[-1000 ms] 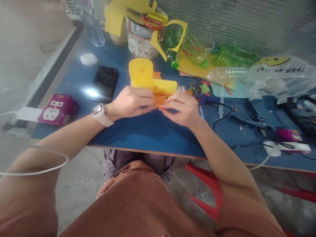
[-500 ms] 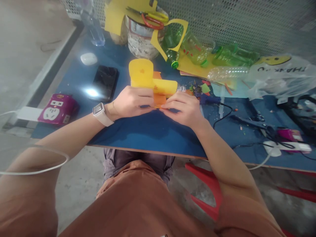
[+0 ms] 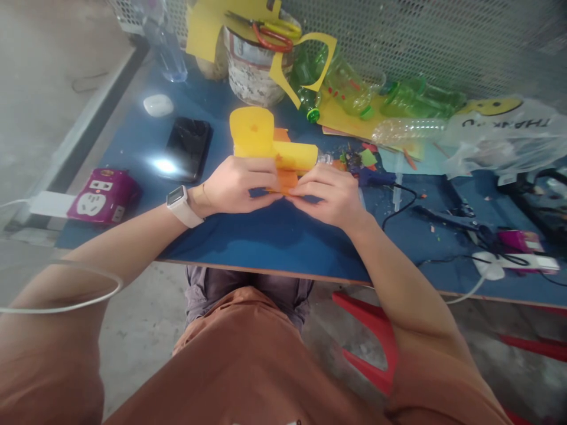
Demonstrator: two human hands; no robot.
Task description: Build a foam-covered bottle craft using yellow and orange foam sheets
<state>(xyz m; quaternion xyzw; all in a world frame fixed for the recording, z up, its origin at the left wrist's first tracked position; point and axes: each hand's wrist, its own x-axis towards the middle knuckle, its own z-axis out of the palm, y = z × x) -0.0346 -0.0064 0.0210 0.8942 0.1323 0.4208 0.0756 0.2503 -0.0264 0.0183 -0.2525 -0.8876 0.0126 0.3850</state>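
Observation:
A plastic bottle wrapped in yellow paper [image 3: 299, 154] lies sideways on the blue table, its clear neck [image 3: 325, 159] pointing right. At its left end stands a rounded yellow paper piece [image 3: 252, 130]. Orange paper [image 3: 287, 179] sticks out from the bottle on the near and far sides. My left hand [image 3: 245, 184], with a white watch on the wrist, pinches the near edge of the orange paper. Close beside it, my right hand [image 3: 328, 195] pinches the same edge from the right. The fingertips almost meet, and they partly hide the paper.
A black phone [image 3: 188, 149], a white case [image 3: 158, 105] and a purple socket block [image 3: 104, 196] lie to the left. Behind stands a tub [image 3: 254, 77] with scissors [image 3: 272, 35] on top. Green bottles [image 3: 416, 100], a plastic bag [image 3: 505, 139] and a cable [image 3: 411, 192] lie to the right.
Both hands stay nearly in place on the orange paper. The fingertips have shifted only slightly along its near edge.

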